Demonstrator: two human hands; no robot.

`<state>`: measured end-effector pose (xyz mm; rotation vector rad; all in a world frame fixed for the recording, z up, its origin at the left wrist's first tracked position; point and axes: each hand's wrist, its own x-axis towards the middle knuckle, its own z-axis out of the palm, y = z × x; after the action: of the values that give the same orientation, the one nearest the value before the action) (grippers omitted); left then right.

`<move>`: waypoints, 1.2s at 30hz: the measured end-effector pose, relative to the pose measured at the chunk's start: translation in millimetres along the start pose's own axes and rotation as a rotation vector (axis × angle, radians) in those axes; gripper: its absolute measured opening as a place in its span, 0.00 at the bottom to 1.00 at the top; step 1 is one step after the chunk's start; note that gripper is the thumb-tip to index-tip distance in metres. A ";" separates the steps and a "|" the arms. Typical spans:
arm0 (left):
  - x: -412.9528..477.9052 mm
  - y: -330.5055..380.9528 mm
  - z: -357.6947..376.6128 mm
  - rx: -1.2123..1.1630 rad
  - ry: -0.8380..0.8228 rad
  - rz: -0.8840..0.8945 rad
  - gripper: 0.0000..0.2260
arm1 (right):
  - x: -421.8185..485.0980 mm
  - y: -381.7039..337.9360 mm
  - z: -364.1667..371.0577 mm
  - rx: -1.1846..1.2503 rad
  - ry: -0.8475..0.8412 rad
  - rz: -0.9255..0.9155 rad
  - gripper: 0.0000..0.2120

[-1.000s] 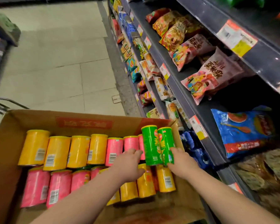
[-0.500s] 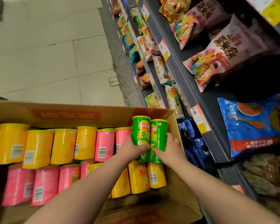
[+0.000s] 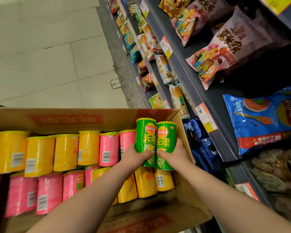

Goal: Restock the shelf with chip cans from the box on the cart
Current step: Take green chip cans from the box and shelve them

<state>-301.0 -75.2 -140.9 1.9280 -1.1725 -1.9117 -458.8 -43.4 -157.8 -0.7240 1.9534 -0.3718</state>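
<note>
Wrapping two green cans (image 3: 145,140), one apiece, the fingers (image 3: 148,153) of the left hand (image 3: 134,158) and right hand (image 3: 176,155) hold them upright and touching, higher than a moment ago above the yellow cans (image 3: 145,182) in the box (image 3: 65,120) by the shelf (image 3: 191,84).

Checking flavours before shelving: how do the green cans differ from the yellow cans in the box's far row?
The green cans are gripped, one in the left hand, one in the right hand; the yellow cans sit untouched in the box. Green cans show the Lay's logo; yellow cans mostly show barcodes. Both are same-shaped tubes.
</note>
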 end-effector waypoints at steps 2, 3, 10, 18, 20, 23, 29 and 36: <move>-9.2 -0.9 -4.3 -0.027 -0.021 0.006 0.22 | -9.3 -1.9 -0.3 0.020 0.001 -0.018 0.34; -14.2 -1.5 -6.3 -0.040 -0.025 0.009 0.23 | -14.2 -3.1 -0.6 0.027 0.002 -0.029 0.34; -56.2 -10.7 -24.6 -0.023 -0.013 0.100 0.20 | -67.5 -16.7 0.3 0.142 0.012 -0.107 0.28; -117.1 -20.2 -53.0 -0.053 -0.066 0.238 0.17 | -146.4 -26.3 10.1 0.255 0.069 -0.219 0.28; -131.7 -24.6 -60.4 -0.055 -0.074 0.270 0.16 | -163.9 -26.1 14.3 0.262 0.090 -0.239 0.28; -152.0 -33.1 -70.4 -0.053 -0.108 0.330 0.13 | -191.4 -23.5 21.1 0.281 0.131 -0.283 0.26; -188.9 -41.5 -76.2 -0.007 -0.178 0.419 0.18 | -244.9 -10.0 27.0 0.357 0.251 -0.337 0.24; -227.1 -41.2 -50.9 0.010 -0.293 0.529 0.17 | -303.7 19.0 14.2 0.485 0.425 -0.324 0.24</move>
<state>-206.6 76.0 14.4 1.1886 -1.5761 -1.9120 -349.1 163.2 37.2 -0.6729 2.0084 -1.2342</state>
